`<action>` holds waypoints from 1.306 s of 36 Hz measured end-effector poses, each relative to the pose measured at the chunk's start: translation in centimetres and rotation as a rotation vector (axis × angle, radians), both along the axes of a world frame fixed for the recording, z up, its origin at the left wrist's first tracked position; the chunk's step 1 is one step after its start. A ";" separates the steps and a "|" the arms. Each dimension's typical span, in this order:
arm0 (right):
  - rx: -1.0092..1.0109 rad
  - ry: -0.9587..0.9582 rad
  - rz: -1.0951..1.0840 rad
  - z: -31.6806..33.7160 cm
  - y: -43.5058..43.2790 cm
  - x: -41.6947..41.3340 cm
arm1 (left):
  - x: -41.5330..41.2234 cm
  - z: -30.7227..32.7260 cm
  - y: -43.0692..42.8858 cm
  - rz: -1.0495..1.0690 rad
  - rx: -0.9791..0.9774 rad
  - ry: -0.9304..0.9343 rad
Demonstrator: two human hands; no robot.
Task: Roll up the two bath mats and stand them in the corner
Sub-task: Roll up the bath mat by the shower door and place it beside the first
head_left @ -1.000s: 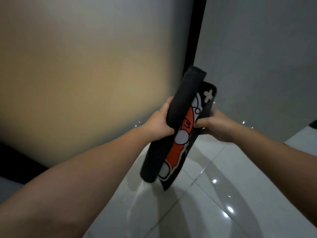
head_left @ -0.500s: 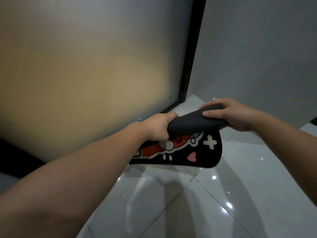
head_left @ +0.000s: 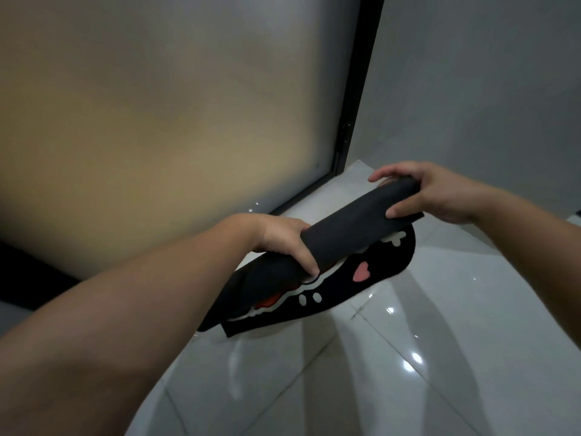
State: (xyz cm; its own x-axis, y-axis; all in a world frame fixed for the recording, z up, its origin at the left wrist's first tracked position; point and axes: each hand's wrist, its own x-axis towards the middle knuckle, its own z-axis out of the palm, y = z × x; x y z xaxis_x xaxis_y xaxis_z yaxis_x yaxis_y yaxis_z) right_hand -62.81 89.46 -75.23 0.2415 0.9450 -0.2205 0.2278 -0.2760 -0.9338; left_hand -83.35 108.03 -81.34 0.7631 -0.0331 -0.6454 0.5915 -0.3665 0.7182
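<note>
I see both hands in the centre of the frame, holding one dark bath mat [head_left: 352, 234] in the air above the white tiled floor [head_left: 408, 372]. The left hand [head_left: 279, 240] is closed around the lower left end of the rolled part, with its thumb pressed on the front of the roll. The right hand [head_left: 430, 193] is closed on the upper right end, fingers over the top and thumb on the near side. The roll lies tilted, rising from the lower left to the upper right. It is not rolled to the end: a loose flap hangs below the roll (it shows a pink heart, white marks and an orange-red shape). The mat does not touch the floor. Behind the hands, in the upper middle of the frame, a frosted glass panel [head_left: 157, 136] with a black frame [head_left: 358, 89] meets a grey wall [head_left: 487, 89] and forms a corner. I see only this one mat in the picture
</note>
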 end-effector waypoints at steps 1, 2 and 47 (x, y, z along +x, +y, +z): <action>0.003 0.019 -0.010 0.0 0.2 0.1 | -0.1 -0.3 -0.1 0.037 0.048 -0.040; 0.002 0.049 -0.038 -0.1 0.4 0.2 | -0.2 -0.6 -0.1 0.075 0.124 -0.099; -0.489 0.583 0.775 -1.6 17.5 -24.2 | -31.9 6.8 -3.0 0.725 0.557 0.201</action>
